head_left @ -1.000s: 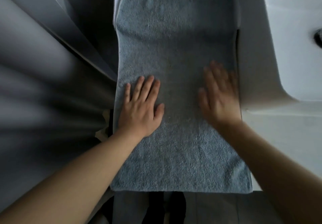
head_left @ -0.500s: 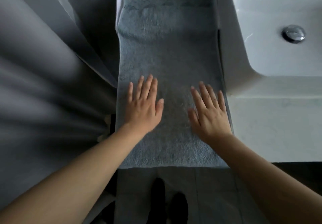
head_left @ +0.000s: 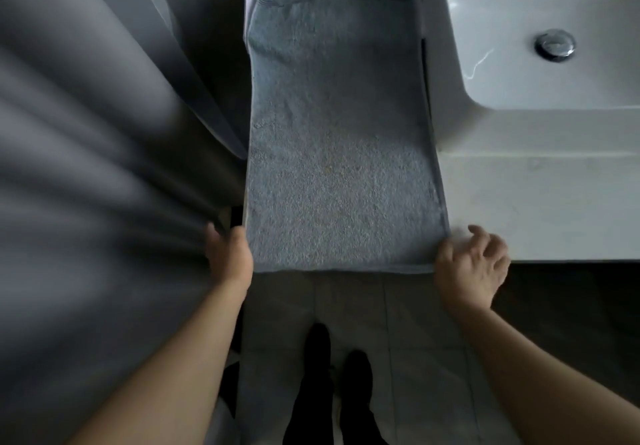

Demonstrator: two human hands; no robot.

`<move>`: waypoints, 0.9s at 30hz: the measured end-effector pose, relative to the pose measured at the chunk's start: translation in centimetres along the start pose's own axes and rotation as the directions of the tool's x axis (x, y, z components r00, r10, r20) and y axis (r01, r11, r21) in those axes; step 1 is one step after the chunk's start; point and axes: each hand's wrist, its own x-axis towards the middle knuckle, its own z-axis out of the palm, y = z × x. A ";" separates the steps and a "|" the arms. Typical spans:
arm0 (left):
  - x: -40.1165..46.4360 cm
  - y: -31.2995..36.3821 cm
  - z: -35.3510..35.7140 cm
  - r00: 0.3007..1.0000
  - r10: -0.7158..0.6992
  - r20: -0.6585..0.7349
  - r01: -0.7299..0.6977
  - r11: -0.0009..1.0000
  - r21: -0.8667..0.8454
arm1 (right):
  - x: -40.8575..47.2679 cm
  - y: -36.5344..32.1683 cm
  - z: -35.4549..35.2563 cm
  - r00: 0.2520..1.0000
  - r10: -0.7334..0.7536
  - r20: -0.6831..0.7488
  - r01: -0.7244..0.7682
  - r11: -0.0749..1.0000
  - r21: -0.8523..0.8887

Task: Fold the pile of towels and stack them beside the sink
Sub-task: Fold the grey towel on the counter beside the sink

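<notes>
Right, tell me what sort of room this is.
Most likely a bathroom. A white sink with a metal drain sits in a pale counter, a grey towel lies spread beside it, and the floor below is tiled.

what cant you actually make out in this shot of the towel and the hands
Head view only:
- Left hand: its fingers go past the towel corner's edge, so its grip cannot be seen.
- Right hand: fingers curl at the other near corner; whether they pinch cloth is unclear.
- Layers under the towel: only a pale edge shows at the far left corner.
- Sink: cut off by the right edge.
- Curtain: blurred.
</notes>
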 end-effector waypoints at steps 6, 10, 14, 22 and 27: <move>-4.3 -1.5 0.3 0.881 -0.375 0.289 0.441 0.873 -0.210 | -1.5 -2.6 2.9 0.702 0.656 0.278 -0.642 0.413 0.646; -5.5 -2.0 0.8 0.849 -0.416 0.326 0.459 0.886 -0.064 | -1.6 -1.9 3.3 0.646 0.530 0.549 -0.763 0.438 0.475; -6.4 -1.9 0.2 0.841 -0.407 0.357 0.455 0.888 -0.058 | -2.2 -1.2 2.0 0.644 0.464 0.608 -0.744 0.567 0.354; -7.6 3.1 -4.3 0.870 -0.346 0.351 0.454 0.839 -0.299 | -1.8 -3.8 -4.4 0.605 0.386 0.697 -0.760 0.541 0.360; -7.0 7.5 -6.0 0.932 -0.193 0.308 0.317 0.847 -0.427 | -0.9 -6.5 -7.8 0.630 0.372 0.682 -0.767 0.438 0.469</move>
